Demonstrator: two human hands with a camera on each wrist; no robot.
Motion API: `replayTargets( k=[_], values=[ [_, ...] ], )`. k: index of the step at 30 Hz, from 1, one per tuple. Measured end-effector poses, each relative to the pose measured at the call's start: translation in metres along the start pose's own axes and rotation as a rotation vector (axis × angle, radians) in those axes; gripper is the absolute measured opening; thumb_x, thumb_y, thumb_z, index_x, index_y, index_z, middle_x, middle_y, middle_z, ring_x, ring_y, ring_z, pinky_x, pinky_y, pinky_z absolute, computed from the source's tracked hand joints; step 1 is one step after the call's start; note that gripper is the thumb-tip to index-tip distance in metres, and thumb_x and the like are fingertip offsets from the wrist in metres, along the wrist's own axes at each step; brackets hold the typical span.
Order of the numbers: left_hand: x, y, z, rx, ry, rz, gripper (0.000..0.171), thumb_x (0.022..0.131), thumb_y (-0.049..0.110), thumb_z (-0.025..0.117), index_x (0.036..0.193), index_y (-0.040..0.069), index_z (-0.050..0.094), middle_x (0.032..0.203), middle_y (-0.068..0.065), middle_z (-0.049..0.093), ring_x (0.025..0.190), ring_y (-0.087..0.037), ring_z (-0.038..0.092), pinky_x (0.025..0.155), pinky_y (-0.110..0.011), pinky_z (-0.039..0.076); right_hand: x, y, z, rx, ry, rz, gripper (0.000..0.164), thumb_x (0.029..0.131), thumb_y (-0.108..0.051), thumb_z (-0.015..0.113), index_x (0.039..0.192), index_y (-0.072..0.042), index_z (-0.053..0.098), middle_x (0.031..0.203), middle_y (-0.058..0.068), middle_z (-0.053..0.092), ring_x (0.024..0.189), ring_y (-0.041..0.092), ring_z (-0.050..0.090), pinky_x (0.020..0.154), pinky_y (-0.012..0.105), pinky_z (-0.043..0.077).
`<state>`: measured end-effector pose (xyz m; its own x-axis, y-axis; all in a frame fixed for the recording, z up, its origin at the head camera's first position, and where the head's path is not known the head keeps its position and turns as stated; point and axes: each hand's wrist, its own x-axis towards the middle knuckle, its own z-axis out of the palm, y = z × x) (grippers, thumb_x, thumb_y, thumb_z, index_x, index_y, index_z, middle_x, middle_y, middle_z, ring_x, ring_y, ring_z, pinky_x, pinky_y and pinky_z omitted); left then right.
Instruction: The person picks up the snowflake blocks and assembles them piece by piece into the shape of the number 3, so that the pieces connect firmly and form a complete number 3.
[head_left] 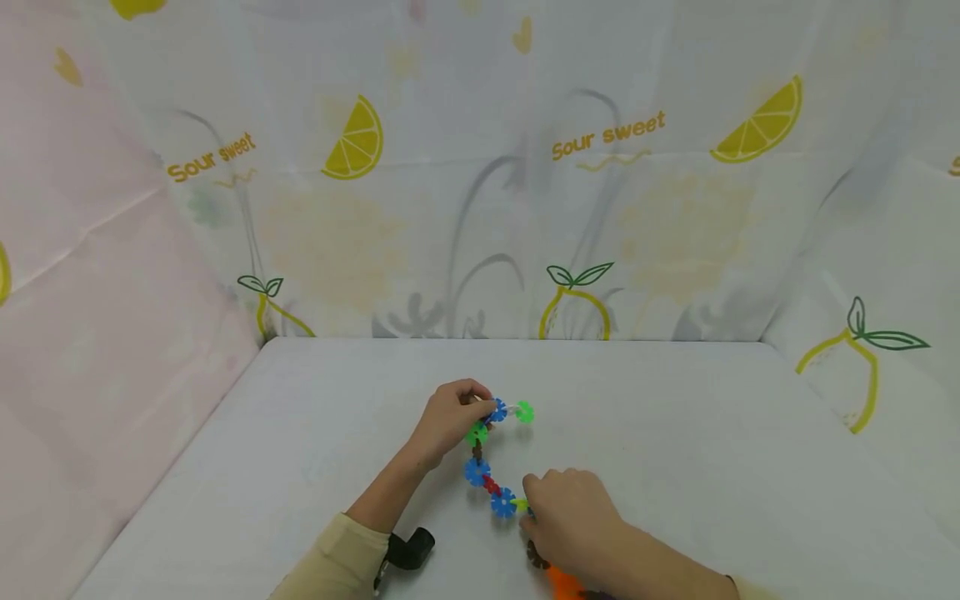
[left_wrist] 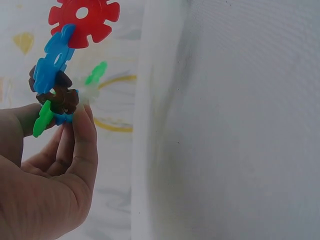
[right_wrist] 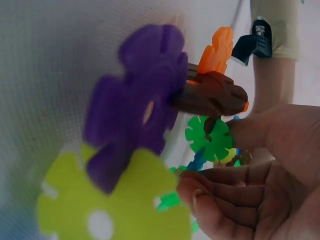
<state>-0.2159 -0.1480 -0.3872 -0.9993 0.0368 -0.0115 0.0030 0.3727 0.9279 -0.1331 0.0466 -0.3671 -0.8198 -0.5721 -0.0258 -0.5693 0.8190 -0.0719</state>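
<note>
A chain of slotted plastic snowflake discs runs between the two hands. My left hand (head_left: 450, 421) pinches its far end beside a blue disc (head_left: 498, 410), with a light green disc (head_left: 525, 412) hanging past the fingertips. In the left wrist view, a brown disc (left_wrist: 62, 99) and a green disc (left_wrist: 43, 120) sit right at the thumb. Lower on the chain, my right hand (head_left: 573, 512) pinches it at a green disc (right_wrist: 215, 142). A brown disc (right_wrist: 212, 95), a purple disc (right_wrist: 137, 95) and a yellow-green disc (right_wrist: 120, 200) continue beyond this grip.
The white tabletop (head_left: 337, 392) lies under both hands. A lemon-print cloth (head_left: 450, 208) hangs behind it and along the sides. A black wrist device (head_left: 412, 550) is worn by the left sleeve. An orange disc (head_left: 564, 582) shows below the right hand.
</note>
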Motion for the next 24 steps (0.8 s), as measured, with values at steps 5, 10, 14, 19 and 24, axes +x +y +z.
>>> replayTargets(
  k=[5,10,14,19,24],
  values=[
    [-0.001,0.002,0.003,0.011,0.007,0.016,0.013,0.091,0.021,0.068,0.101,0.013,0.070,0.076,-0.004,0.063,0.068,-0.016,0.056,0.061,-0.027,0.045,-0.001,0.002,0.000,-0.044,0.026,0.021,0.020,0.081,-0.014,0.075,0.074,-0.012,0.056,0.055,-0.004,0.042,0.046,0.010,0.038,0.043,0.022,0.033],
    [-0.001,0.004,0.001,0.001,-0.013,0.018,0.014,0.093,0.024,0.067,0.104,0.015,0.071,0.082,-0.004,0.065,0.075,-0.017,0.057,0.067,-0.028,0.046,-0.007,0.006,-0.011,-0.014,0.017,0.075,0.019,0.083,-0.015,0.075,0.079,-0.012,0.057,0.057,-0.003,0.044,0.048,0.012,0.039,0.046,0.022,0.033],
    [-0.003,0.007,-0.004,-0.037,-0.039,0.024,0.017,0.095,0.028,0.066,0.103,0.014,0.073,0.091,-0.003,0.069,0.083,-0.016,0.060,0.074,-0.028,0.051,-0.011,0.013,-0.023,0.057,0.055,0.074,0.019,0.084,-0.013,0.073,0.076,-0.012,0.056,0.055,-0.004,0.043,0.048,0.011,0.039,0.046,0.021,0.032],
    [-0.002,0.010,-0.009,-0.133,-0.127,0.042,0.025,0.096,0.029,0.065,0.107,0.008,0.072,0.100,-0.007,0.072,0.083,-0.015,0.068,0.085,-0.030,0.058,-0.016,0.028,-0.039,0.133,0.142,0.054,0.024,0.080,-0.004,0.068,0.067,-0.015,0.051,0.053,-0.006,0.043,0.049,0.009,0.036,0.046,0.022,0.029],
    [-0.001,0.014,-0.016,-0.206,-0.233,0.076,0.026,0.099,0.021,0.060,0.114,0.003,0.069,0.108,-0.011,0.070,0.090,-0.020,0.071,0.090,-0.032,0.058,-0.015,0.046,-0.055,0.280,0.113,0.036,0.017,0.081,-0.004,0.067,0.072,-0.015,0.058,0.058,-0.009,0.053,0.049,0.006,0.042,0.047,0.020,0.037]
  ],
)
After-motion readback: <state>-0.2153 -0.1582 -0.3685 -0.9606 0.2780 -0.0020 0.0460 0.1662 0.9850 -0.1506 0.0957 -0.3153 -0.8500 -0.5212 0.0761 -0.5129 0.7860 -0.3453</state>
